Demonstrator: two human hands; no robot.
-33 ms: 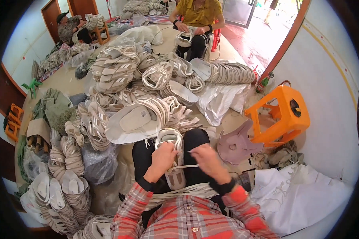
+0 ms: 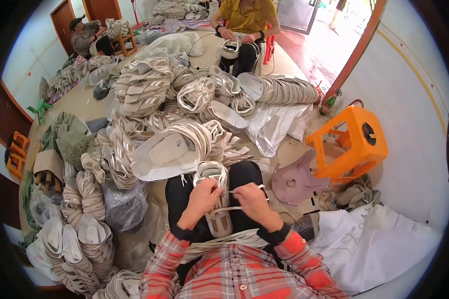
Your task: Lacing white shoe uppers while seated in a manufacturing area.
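A beige and white shoe upper (image 2: 221,227) rests between my black-trousered thighs, its opening facing away from me and its toe toward my shirt. My left hand (image 2: 200,200) lies over its left side, fingers pinched at the lacing edge. Just right of the upper, my right hand (image 2: 254,202) has its fingertips pinched together on a white shoelace (image 2: 229,208). One stretch of the lace crosses the upper below my fingers, and part of it shows beyond my right knuckles. The exact grip of the left fingertips is hidden. A bundle of pale laces (image 2: 224,242) lies across my lap.
Beyond my knees is a large heap of shoe uppers (image 2: 144,89), with more stacks (image 2: 92,236) at left. An orange stool (image 2: 351,129), a mauve plastic piece (image 2: 297,182) and white sheeting (image 2: 369,249) are at right. A co-worker in a yellow shirt (image 2: 249,17) sits ahead.
My right hand has moved slightly left and down, closer to the left hand. Lace now shows beyond its knuckles. My left hand stays nearly in place on the shoe upper.
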